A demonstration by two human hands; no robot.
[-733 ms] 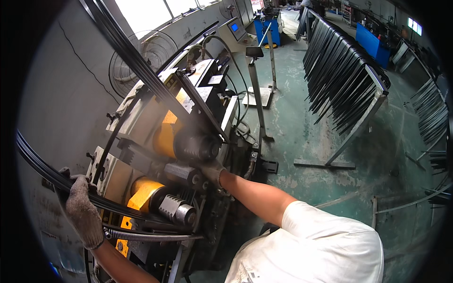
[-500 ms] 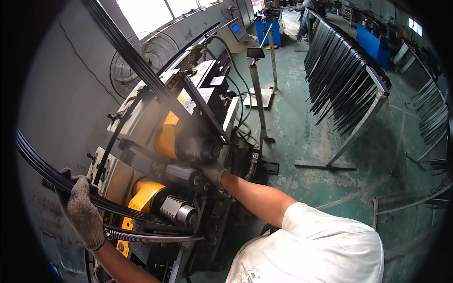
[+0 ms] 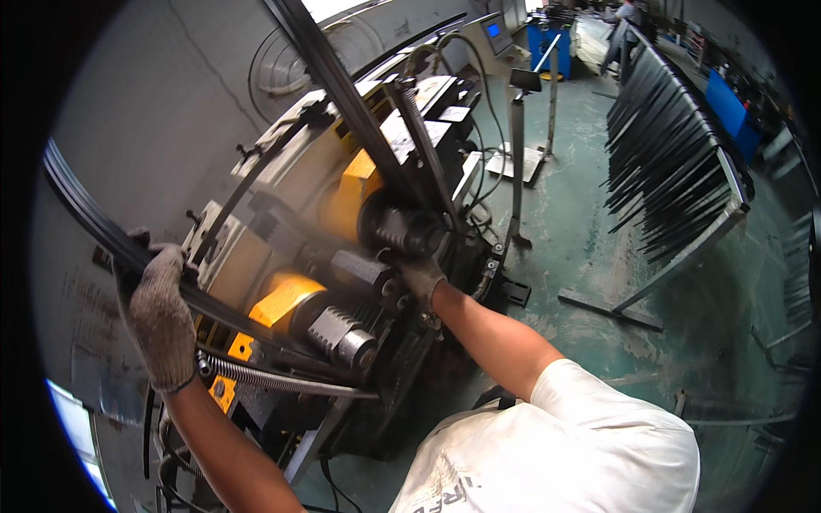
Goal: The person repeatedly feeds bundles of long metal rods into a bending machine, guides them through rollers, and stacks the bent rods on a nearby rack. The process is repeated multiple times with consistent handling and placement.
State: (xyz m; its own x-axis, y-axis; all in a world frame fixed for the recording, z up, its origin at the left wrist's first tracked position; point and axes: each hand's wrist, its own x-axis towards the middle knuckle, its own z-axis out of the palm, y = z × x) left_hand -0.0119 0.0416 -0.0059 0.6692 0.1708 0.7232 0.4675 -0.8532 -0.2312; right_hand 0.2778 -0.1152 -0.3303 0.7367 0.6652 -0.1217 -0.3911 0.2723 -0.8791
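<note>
Little has changed since the earlier frame: the gloved left hand point(image 3: 158, 316) stays wrapped around the long curved black metal strip point(image 3: 103, 227), which runs from that hand to the yellow-and-grey rolling machine point(image 3: 342, 256), where the gloved right hand point(image 3: 421, 278) grips beside the dark roller point(image 3: 402, 229)

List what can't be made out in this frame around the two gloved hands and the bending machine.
- Right hand, head view: fingers merge into the dark rollers; what it grips is unclear.
- Left hand: closed on the black strip; palm side hidden by the glove.
- Rollers: blurred.
- Strip's upper end: cut off by the top edge.
- Rack: single pieces too small to tell apart.
</note>
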